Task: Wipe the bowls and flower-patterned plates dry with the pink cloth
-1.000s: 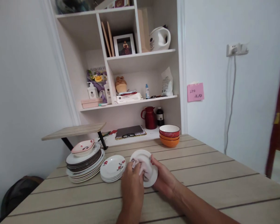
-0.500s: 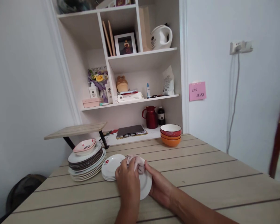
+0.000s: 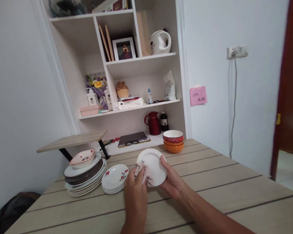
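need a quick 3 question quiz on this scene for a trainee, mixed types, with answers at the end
1. Which hand holds the cloth?
2. True or false: the red bowl is under the orange bowls.
3. Fill in the blank: the right hand grips a ____ by its edge.

Key:
1. The left hand.
2. False: the red bowl is on top of the orange bowls.
3. plate
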A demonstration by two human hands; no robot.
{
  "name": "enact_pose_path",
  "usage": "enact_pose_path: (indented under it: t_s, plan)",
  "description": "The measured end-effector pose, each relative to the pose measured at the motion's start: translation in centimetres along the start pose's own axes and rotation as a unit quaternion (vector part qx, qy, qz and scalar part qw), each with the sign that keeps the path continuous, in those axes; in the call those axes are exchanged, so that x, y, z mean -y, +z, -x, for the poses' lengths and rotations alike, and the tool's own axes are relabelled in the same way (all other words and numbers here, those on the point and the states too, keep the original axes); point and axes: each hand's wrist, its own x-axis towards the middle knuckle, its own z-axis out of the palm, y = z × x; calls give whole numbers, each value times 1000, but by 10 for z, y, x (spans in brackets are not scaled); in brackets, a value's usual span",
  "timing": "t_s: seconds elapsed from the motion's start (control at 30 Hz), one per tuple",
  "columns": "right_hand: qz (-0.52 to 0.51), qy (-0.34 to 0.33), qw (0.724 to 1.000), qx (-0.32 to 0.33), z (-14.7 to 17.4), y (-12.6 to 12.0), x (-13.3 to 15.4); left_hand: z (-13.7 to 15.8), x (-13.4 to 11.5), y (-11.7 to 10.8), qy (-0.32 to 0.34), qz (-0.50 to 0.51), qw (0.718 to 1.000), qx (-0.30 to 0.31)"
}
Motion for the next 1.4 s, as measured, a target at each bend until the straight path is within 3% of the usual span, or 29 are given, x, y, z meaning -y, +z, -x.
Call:
enact_pose_path:
  t_s: [0.1, 0.2, 0.4, 0.63, 0.8, 1.03, 1.2, 1.3, 1.4]
  plan:
    - [10, 28, 1000, 5, 2, 0, -7, 5, -12, 0, 69, 8, 997, -20]
    - [18, 39, 999, 6, 2, 0, -13, 7, -16, 0, 109, 10, 994, -2]
    - [-5, 41, 999, 12, 3, 4, -12, 3, -3, 0, 31, -40, 999, 6]
    - [9, 70, 997, 24, 6, 3, -12, 5, -18, -4, 108, 10, 994, 6]
    - [15, 105, 992, 68, 9, 6, -29, 0, -6, -5, 49, -29, 997, -44]
    - [39, 65, 993, 91, 13, 10, -50, -4, 13, -6, -72, -57, 995, -46]
    - [33, 90, 992, 80, 13, 12, -35, -2, 7, 0, 24, 43, 998, -30]
    - [66, 100, 993, 7, 13, 12, -21, 1, -3, 2, 90, 88, 992, -28]
    - [94, 98, 990, -42, 14, 12, -14, 3, -9, 1, 116, 96, 988, -18]
